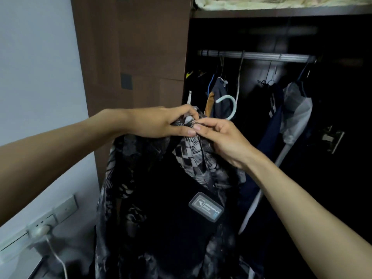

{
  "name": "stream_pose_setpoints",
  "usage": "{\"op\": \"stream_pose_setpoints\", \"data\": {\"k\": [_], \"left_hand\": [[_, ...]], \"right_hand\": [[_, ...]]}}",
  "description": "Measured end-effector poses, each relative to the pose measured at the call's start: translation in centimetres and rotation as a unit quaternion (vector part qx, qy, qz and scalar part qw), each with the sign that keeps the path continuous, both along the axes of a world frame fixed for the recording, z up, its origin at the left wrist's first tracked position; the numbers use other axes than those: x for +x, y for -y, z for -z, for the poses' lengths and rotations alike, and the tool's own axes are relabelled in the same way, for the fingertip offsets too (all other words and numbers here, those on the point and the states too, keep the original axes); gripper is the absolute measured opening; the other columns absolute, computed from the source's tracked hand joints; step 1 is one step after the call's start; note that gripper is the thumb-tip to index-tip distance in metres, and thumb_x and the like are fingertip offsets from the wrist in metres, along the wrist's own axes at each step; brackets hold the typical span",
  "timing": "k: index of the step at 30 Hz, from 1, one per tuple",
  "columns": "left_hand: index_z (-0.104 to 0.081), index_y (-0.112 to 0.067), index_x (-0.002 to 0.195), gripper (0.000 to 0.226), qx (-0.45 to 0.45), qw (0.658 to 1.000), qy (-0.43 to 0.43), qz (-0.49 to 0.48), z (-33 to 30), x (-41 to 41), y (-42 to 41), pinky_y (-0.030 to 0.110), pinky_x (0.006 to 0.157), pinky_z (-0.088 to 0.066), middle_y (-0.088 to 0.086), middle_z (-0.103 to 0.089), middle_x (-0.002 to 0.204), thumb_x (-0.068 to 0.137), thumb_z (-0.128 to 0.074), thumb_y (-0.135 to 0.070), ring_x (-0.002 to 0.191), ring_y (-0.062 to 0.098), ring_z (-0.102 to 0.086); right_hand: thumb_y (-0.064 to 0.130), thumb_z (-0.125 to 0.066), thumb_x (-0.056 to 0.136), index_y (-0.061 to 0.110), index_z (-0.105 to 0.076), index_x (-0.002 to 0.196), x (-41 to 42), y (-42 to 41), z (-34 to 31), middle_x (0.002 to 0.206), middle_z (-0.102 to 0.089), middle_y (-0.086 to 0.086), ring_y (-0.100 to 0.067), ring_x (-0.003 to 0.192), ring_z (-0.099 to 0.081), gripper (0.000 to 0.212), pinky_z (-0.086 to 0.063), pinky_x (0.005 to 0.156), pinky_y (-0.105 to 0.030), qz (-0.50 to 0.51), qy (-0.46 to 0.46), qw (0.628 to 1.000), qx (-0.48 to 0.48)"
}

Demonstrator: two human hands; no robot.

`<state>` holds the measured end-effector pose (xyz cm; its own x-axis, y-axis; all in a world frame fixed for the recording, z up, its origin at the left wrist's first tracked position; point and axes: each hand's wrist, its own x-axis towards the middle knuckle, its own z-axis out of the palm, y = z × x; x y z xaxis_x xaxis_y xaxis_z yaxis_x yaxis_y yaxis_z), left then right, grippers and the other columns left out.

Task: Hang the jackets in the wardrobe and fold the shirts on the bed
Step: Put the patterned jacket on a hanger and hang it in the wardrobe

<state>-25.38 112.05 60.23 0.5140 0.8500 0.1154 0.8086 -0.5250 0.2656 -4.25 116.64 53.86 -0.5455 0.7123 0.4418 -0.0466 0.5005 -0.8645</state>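
A dark jacket (161, 198) with a grey checked lining and a grey label hangs in front of me, held up at its collar. My left hand (161, 123) grips the collar from the left. My right hand (219, 137) pinches the collar fabric at a small metal ring beside the left fingers. A pale blue hanger hook (231, 107) sticks up just behind my hands. The open wardrobe holds a metal rail (261, 56) above and beyond my hands, with several garments hanging from it.
A brown wardrobe door (130, 57) stands open on the left, against a pale wall. A navy and white jacket (281, 121) hangs to the right of my hands. A wall socket with a white plug and cable (42, 230) sits low left. Folded bedding lies on the top shelf (281, 3).
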Motion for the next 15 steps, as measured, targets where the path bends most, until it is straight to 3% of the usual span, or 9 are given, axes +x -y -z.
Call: {"op": "stream_pose_setpoints", "data": {"k": [3, 5, 8, 10, 12, 13, 15], "left_hand": [[-0.046, -0.043, 0.132, 0.042, -0.065, 0.997, 0.049, 0.007, -0.5, -0.2, 0.1, 0.029, 0.100, -0.044, -0.014, -0.063, 0.125, 0.094, -0.044, -0.062, 0.110, -0.006, -0.058], [-0.051, -0.039, 0.129, 0.034, -0.070, 0.995, 0.073, 0.006, -0.4, -0.3, -0.3, 0.028, 0.102, -0.040, -0.015, -0.061, 0.126, 0.099, -0.043, -0.054, 0.117, -0.002, -0.054], [-0.053, -0.031, 0.111, 0.029, -0.003, 0.999, 0.040, -0.009, 0.2, -0.2, -1.3, 0.040, 0.092, -0.047, 0.001, -0.065, 0.107, 0.099, -0.043, -0.056, 0.098, 0.018, -0.060], [-0.053, -0.027, 0.105, 0.030, 0.027, 0.999, 0.017, -0.018, 0.5, -0.1, -2.0, 0.041, 0.088, -0.048, 0.006, -0.065, 0.102, 0.100, -0.043, -0.054, 0.096, 0.024, -0.060], [-0.055, -0.024, 0.105, 0.029, 0.049, 0.999, 0.007, -0.018, 0.7, -0.3, -2.4, 0.037, 0.081, -0.048, 0.003, -0.065, 0.098, 0.101, -0.045, -0.051, 0.091, 0.019, -0.060], [-0.056, -0.024, 0.104, 0.028, 0.057, 0.998, 0.013, -0.016, 0.7, -0.4, -2.6, 0.035, 0.077, -0.047, 0.002, -0.065, 0.095, 0.101, -0.046, -0.049, 0.087, 0.016, -0.059], [-0.058, -0.023, 0.100, 0.025, 0.054, 0.998, 0.038, -0.007, 0.7, -0.7, -2.8, 0.027, 0.069, -0.044, -0.002, -0.063, 0.088, 0.101, -0.049, -0.046, 0.074, 0.007, -0.055]], "right_hand": [[0.017, -0.066, 0.092, 0.006, -0.073, 0.111, 0.9, 0.5, -0.8, 0.114, -0.075, -0.007, -0.016, 0.116, -0.068, 0.024, -0.050, 0.104, -0.027, -0.016, 0.012, 1.000, -0.020], [0.016, -0.067, 0.091, 0.009, -0.074, 0.110, 1.5, 0.7, -1.6, 0.113, -0.076, -0.003, -0.013, 0.116, -0.068, 0.022, -0.049, 0.105, -0.026, -0.021, 0.054, 0.998, -0.024], [0.025, -0.075, 0.085, 0.013, -0.079, 0.103, 1.4, 1.1, -2.5, 0.105, -0.077, -0.012, -0.011, 0.103, -0.070, 0.022, -0.053, 0.100, -0.029, -0.007, 0.151, 0.988, 0.029], [0.023, -0.075, 0.089, 0.010, -0.079, 0.099, 1.0, 1.7, -3.4, 0.084, -0.078, 0.008, 0.006, 0.084, -0.068, 0.017, -0.052, 0.082, -0.014, 0.021, 0.224, 0.971, 0.077], [0.018, -0.071, 0.095, 0.009, -0.076, 0.097, 0.4, 2.3, -3.7, 0.056, -0.061, 0.030, 0.017, 0.060, -0.057, 0.011, -0.041, 0.062, -0.003, 0.063, 0.272, 0.952, 0.126], [0.021, -0.070, 0.096, 0.011, -0.076, 0.096, 0.0, 2.4, -3.6, 0.054, -0.060, 0.030, 0.014, 0.058, -0.057, 0.012, -0.040, 0.060, -0.005, 0.097, 0.284, 0.942, 0.154], [0.029, -0.069, 0.097, 0.018, -0.076, 0.093, -0.7, 2.4, -2.9, 0.072, -0.071, 0.016, 0.003, 0.069, -0.063, 0.014, -0.049, 0.069, -0.018, 0.173, 0.288, 0.918, 0.211]]}}
